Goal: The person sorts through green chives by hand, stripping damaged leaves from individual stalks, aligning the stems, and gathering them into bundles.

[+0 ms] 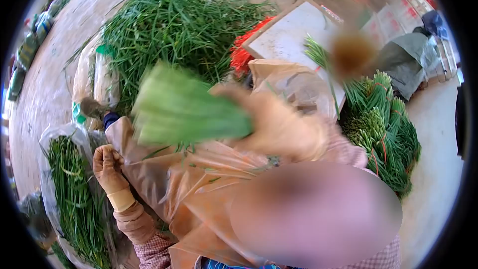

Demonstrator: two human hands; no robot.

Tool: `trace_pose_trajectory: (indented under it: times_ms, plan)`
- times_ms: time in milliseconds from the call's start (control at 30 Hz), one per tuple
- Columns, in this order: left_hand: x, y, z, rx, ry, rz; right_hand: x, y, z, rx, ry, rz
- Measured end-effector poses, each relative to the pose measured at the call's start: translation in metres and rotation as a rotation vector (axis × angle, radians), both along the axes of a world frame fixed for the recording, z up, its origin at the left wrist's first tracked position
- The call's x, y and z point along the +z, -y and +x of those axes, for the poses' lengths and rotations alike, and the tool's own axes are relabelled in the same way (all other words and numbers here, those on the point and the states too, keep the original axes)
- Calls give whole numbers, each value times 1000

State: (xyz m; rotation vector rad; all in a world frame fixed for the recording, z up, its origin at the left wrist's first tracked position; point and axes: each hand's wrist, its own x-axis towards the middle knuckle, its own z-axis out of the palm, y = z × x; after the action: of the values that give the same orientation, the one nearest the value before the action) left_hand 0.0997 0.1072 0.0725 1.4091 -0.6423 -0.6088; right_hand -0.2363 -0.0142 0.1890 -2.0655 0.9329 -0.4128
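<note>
My right hand, smeared by motion, is wrapped round a bunch of green chives over my lap. The bunch's pale, fanned-out end points left and is blurred too. Off to the left, my left hand is raised with its fingers curled into a pinch. Whatever it may hold is too small to make out. Below that hand lies a clear plastic bag with long green stalks in it. A tan plastic apron covers my lap, with several cut green bits scattered on it.
A large heap of loose greens lies ahead on the floor. A white board stands beside red ties, with a few stalks on it. Several tied bundles are stacked at right. Bags line the far left.
</note>
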Motion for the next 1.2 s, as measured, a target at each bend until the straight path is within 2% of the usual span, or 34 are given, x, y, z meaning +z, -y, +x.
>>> trace_pose_trajectory:
  times_ms: [100, 167, 200, 267, 300, 367, 433, 500, 533, 600, 633, 700, 733, 767, 800, 933, 1000, 1033, 1067, 1100, 1167, 1200]
  plan:
    - [-13, 23, -18, -134, -69, 68, 47, 25, -73, -375, 30, -49]
    - [-14, 32, -35, -200, -201, 140, 43, 56, -139, -390, -38, -298]
    - [-19, 37, -41, -209, -201, 141, 43, 68, -162, -498, -258, -377]
    - [-30, 46, -54, -269, -179, 239, 31, 94, -210, -602, -479, -453]
    - [-28, 50, -61, -268, -177, 239, 8, 109, -237, -614, -628, -617]
    - [-20, 57, -77, -440, -135, 306, -33, 126, -255, -607, -767, -776]
    - [-15, 57, -88, -426, -78, 366, -69, 133, -252, -673, -914, -521]
    - [-7, 49, -91, -543, 204, 449, -118, 132, -246, -505, -926, -572]
    - [10, 39, -96, -441, -140, 575, -141, 137, -232, -621, -849, -567]
    - [23, 17, -102, -440, -61, 677, -192, 165, -261, -515, -637, -483]
    - [4, 16, -98, -502, 298, 570, -185, 165, -276, -547, -561, -449]
    - [-2, 23, -108, -649, 358, 623, -174, 169, -302, -606, -405, -387]
    - [-3, 28, -113, -691, 419, 598, -175, 167, -323, -777, -599, -586]
    - [-2, 28, -114, -748, 485, 561, -166, 170, -332, -872, -619, -422]
    - [-1, 22, -98, -722, 452, 550, -155, 193, -306, -821, -595, -435]
    - [12, -9, -75, -596, 414, 454, -79, 185, -263, -554, -925, -489]
    - [25, -41, -55, -492, 422, 416, -63, 179, -232, -419, -1098, -513]
    - [32, -55, -45, -443, 422, 383, -62, 181, -212, -412, -1090, -533]
    - [51, -72, -33, -420, 338, 438, -68, 181, -183, -308, -874, -574]
    - [46, -86, -24, -329, 381, 318, -64, 178, -144, -205, -662, -618]
    - [50, -117, -13, -165, 192, 202, -50, 156, -41, 83, -404, -256]
    - [58, -136, -4, -94, 229, 222, -53, 137, 10, 160, -259, -217]
